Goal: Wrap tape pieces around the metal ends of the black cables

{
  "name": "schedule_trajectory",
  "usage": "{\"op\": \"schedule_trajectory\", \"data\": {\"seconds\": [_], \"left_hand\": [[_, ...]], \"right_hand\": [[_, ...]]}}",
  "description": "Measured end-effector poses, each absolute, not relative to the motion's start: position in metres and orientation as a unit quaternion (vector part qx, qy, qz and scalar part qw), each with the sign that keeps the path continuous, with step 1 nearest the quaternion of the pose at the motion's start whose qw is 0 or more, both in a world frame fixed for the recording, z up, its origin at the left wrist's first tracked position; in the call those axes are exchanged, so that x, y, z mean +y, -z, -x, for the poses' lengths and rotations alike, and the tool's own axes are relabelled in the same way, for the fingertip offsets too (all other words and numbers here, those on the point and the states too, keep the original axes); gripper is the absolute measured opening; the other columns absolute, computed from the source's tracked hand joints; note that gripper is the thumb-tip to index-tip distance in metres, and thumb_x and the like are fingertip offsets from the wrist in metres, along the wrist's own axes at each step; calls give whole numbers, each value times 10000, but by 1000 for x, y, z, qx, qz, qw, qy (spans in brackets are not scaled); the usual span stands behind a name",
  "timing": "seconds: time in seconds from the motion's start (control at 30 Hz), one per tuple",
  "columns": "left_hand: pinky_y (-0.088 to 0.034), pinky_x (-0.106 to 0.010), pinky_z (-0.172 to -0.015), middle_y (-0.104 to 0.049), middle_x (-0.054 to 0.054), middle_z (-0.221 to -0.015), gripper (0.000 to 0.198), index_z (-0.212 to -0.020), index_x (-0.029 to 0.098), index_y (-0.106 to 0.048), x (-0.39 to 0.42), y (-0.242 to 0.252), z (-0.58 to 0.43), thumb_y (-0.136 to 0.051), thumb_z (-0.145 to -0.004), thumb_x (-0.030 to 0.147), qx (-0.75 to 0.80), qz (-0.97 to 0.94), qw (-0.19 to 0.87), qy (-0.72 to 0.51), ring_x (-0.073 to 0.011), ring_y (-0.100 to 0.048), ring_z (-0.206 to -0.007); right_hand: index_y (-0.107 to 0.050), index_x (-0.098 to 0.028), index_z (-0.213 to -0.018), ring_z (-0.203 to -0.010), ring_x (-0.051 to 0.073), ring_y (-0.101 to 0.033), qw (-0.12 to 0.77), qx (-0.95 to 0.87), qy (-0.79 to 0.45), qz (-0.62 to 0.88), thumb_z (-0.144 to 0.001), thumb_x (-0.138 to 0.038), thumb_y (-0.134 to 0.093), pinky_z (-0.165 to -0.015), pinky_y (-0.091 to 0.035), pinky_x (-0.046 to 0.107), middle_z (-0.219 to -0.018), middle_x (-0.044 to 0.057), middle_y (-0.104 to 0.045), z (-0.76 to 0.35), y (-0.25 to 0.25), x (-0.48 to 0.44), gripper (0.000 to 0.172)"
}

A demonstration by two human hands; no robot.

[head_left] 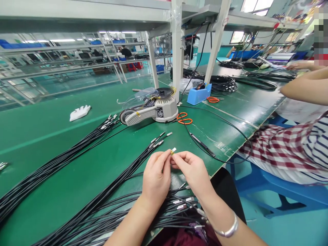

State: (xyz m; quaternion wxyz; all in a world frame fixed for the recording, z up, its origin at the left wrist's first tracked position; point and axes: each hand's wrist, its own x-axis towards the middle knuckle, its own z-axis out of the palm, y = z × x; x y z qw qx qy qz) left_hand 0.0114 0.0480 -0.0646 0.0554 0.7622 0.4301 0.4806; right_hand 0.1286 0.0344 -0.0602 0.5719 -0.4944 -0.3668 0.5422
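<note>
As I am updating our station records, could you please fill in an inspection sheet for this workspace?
Surface: green tabletop, scratched near the black knife.
Things in hand: small connector piece, whitish at the tip, yellow below.
Clutter: two pairs of orange-handled scissors, white glove; grey tape machine and blue tape dispenser stand beyond.
Hands: left hand and right hand both pinch the piece between their fingers.
Cables: two long black bundles with metal ends, more loose ones under the forearms, a coil behind.
Surroundings: seated co-worker's arm at right, blue stool, shelving overhead.
</note>
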Motion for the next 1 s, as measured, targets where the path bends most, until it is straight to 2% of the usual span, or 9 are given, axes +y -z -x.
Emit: {"op": "schedule_trajectory", "data": {"seconds": [0.23, 0.63, 1.0], "left_hand": [[-480, -261, -703, -590, -36, -826, 94, -870, 153, -616, 47, 58, -11, -527, -868, 183, 489, -747, 91, -440, -139, -569, -773], [-426, -248, -652, -589, -5, -709, 202, -741, 179, -576, 44, 45, -9, -456, -884, 258, 533, -711, 228, -398, -137, -557, -681], [-434, -270, -616, -549, 7, -652, 250, -731, 164, -567, 47, 46, -10, -477, -830, 374, 534, -598, 432, -412, -135, -520, -601]], "right_hand": [[-674, -132, -794, -731, 180, -637, 577, -373, -523, 505, -737, -384, -667, -738, -522, 330, -762, 60, -693, -128, 61, 33, 259], [-695, -149, -788, -706, 165, -626, 571, -401, -487, 525, -751, -356, -653, -705, -505, 298, -744, 39, -697, -125, 60, 34, 214], [-688, -154, -760, -679, 154, -636, 582, -403, -492, 506, -763, -331, -645, -679, -514, 271, -731, 36, -706, -125, 58, 34, 183]]}}
